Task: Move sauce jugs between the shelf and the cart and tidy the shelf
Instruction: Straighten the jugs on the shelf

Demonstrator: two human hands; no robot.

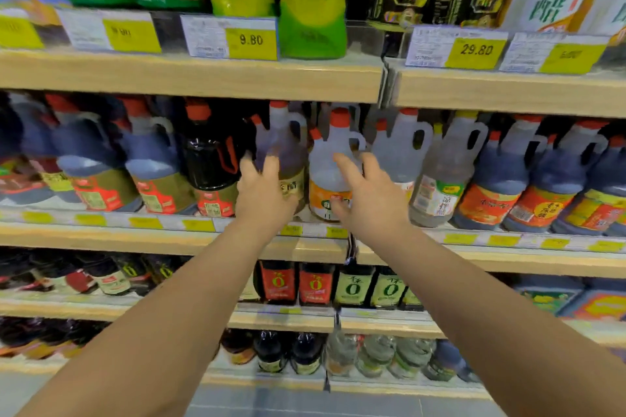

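Note:
Sauce jugs with red caps and side handles fill the middle shelf (169,240). My left hand (262,191) lies against the lower front of a brown vinegar jug (283,149), fingers curled on its body. Just right stands a pale jug with an orange label (327,159). My right hand (367,195) hovers in front of it with fingers spread, touching or nearly touching its side. A dark jug with a red handle (210,159) stands left of the brown one. No cart is in view.
Green and red pouches (311,0) and dark bottles sit on the top shelf behind yellow price tags (250,41). Blue-topped jugs line both sides of the middle shelf. Lower shelves hold smaller sauce bottles (313,283). Grey floor shows at the bottom.

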